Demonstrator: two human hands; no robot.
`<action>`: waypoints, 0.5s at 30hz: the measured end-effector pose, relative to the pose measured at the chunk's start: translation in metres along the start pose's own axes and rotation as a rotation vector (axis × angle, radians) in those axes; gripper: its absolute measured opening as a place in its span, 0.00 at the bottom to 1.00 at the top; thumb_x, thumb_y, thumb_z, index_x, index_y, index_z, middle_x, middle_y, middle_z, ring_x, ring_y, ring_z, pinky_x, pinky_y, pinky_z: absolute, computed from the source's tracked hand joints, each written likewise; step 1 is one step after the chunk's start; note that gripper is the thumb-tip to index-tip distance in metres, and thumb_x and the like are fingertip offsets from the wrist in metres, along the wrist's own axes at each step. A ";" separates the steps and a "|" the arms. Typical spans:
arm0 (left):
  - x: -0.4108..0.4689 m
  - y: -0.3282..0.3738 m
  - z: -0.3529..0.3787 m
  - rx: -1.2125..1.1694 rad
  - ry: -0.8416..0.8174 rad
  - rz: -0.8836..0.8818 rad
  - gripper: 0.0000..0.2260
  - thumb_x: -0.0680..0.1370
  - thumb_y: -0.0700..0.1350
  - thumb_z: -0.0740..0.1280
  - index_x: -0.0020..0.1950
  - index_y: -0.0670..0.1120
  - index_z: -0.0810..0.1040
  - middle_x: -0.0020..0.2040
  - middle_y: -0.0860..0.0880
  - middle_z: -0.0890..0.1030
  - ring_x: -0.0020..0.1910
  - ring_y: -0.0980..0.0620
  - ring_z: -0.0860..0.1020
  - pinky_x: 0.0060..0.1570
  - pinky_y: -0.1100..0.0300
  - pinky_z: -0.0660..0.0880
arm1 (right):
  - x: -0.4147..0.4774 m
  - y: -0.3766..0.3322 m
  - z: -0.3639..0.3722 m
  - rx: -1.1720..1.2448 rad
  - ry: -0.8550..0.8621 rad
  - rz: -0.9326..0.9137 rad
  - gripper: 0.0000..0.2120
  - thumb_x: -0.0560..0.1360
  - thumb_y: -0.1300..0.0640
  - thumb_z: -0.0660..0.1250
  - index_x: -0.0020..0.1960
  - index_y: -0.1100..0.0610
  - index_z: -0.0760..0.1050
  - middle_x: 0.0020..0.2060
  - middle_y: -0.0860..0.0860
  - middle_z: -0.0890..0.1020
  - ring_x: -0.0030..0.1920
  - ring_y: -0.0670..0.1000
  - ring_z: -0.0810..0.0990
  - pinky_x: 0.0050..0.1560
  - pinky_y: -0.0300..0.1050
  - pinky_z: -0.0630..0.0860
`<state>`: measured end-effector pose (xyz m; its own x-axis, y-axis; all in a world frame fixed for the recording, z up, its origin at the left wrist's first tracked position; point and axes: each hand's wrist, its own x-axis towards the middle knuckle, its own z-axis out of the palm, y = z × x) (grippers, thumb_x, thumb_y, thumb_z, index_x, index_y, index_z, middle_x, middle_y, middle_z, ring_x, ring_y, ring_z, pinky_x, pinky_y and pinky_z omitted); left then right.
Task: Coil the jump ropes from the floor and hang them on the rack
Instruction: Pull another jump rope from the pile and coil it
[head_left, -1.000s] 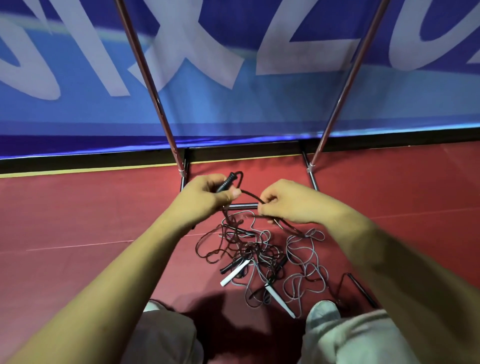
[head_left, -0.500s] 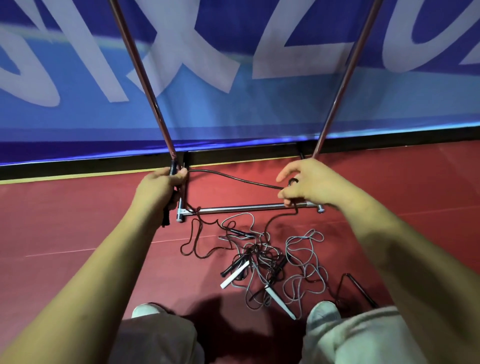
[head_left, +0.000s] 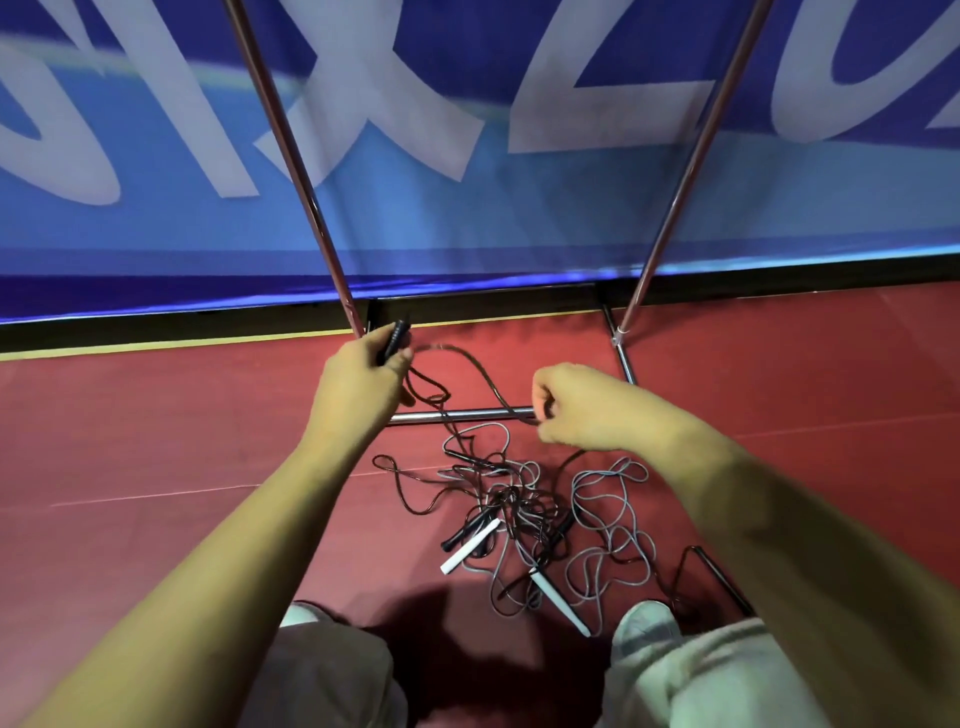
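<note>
Now, left hand (head_left: 358, 384): curled round a black handle (head_left: 396, 336), with a few loops of black rope (head_left: 475, 364) hanging beneath it
right hand (head_left: 584, 408): fingers pinched on the same rope further along, just above the rack's base bar (head_left: 457, 414)
hands: apart, but nearer each other than half a second ago, when the rope ran almost taut between them; now it sags in an arc
meaning: most likely a coiling stroke, with one length drawn out and now being brought in as a fresh loop for the left hand
rope's tail: drops from the right hand into the tangle (head_left: 519, 509) on the red floor (head_left: 156, 441)
tangle: grey and black ropes with white and black handles, between the person's feet and the rack, much as it lay before
progress: early; one rope part coiled, none seen hanging on the rack poles (head_left: 291, 156)
risk: the tail may snag in the tangle as it is drawn up
</note>
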<state>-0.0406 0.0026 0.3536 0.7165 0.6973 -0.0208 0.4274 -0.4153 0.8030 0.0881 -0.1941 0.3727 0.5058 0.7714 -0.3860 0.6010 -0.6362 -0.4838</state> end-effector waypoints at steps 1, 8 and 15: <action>0.000 -0.001 -0.001 -0.020 -0.019 -0.027 0.09 0.80 0.42 0.65 0.58 0.50 0.81 0.45 0.51 0.84 0.34 0.61 0.79 0.31 0.72 0.67 | -0.001 0.001 0.001 -0.058 -0.035 0.009 0.03 0.70 0.64 0.69 0.42 0.58 0.75 0.32 0.47 0.74 0.33 0.49 0.74 0.34 0.41 0.70; -0.022 0.017 0.013 -0.305 -0.628 -0.092 0.07 0.83 0.43 0.63 0.57 0.44 0.79 0.50 0.44 0.85 0.29 0.50 0.77 0.24 0.62 0.56 | -0.003 -0.015 -0.006 0.355 0.124 -0.161 0.09 0.69 0.64 0.74 0.41 0.53 0.76 0.31 0.46 0.71 0.27 0.42 0.65 0.28 0.35 0.64; -0.018 0.023 0.004 -0.385 -0.563 -0.099 0.14 0.77 0.55 0.67 0.37 0.48 0.70 0.28 0.51 0.64 0.24 0.55 0.58 0.25 0.60 0.51 | -0.004 -0.008 -0.011 0.380 0.025 -0.115 0.14 0.68 0.60 0.78 0.50 0.55 0.76 0.30 0.45 0.77 0.27 0.46 0.70 0.31 0.40 0.68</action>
<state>-0.0415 -0.0215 0.3699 0.9058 0.2683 -0.3279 0.3545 -0.0558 0.9334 0.0881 -0.1928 0.3868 0.4663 0.8339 -0.2952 0.3856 -0.4919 -0.7806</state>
